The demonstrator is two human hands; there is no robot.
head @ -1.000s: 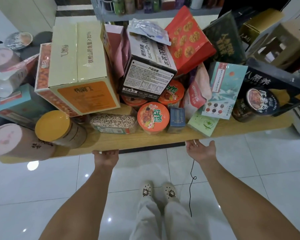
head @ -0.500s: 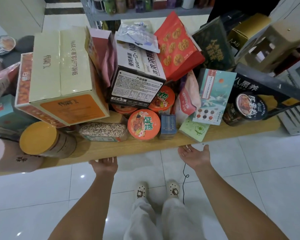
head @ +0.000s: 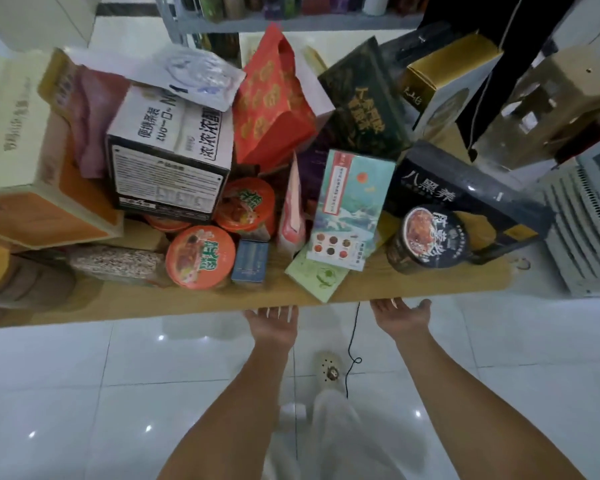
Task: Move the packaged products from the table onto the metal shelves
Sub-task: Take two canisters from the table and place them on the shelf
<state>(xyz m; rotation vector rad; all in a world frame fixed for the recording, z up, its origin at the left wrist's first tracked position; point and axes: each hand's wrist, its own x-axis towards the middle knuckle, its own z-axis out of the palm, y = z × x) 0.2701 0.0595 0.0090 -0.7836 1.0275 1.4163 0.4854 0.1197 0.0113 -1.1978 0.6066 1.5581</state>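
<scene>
Where the wooden table (head: 187, 303) crosses the middle of the frame, the packaged products are recorded as heaped on it, stacked and leaning.

- Front row, centre: orange-lidded noodle cup (head: 200, 257), small blue box (head: 250, 261), pale green packet (head: 321, 277) overhanging the near edge.
- Behind these: second orange cup (head: 246, 209). A third is mostly hidden under the white-and-black carton (head: 168, 157).
- Centre right: teal box (head: 350, 209) propped upright, black noodle bowl (head: 430, 240), long black box (head: 465, 188).
- Rear: red bag (head: 274, 102), dark green box (head: 364, 109), gold-and-white box (head: 444, 81), clear pouch (head: 201, 77) laid on the carton.
- Left: vacuum-packed grain brick (head: 118, 263) and large cream-and-orange carton (head: 32, 168), the latter cut off by the frame edge. Items below it are smeared by blur and cannot be identified.
- Top edge: metal shelf (head: 291, 24), its contents cropped to their bases.

The left hand (head: 272, 323) is held with fingers extended at the table's near edge, and nothing is gripped. Whether the fingertips touch the wood cannot be told. The right hand (head: 400, 315) is turned palm up just below the edge, fingers spread and nothing held. The hands are well apart, with a black cable (head: 352, 341) hanging between them.
</scene>
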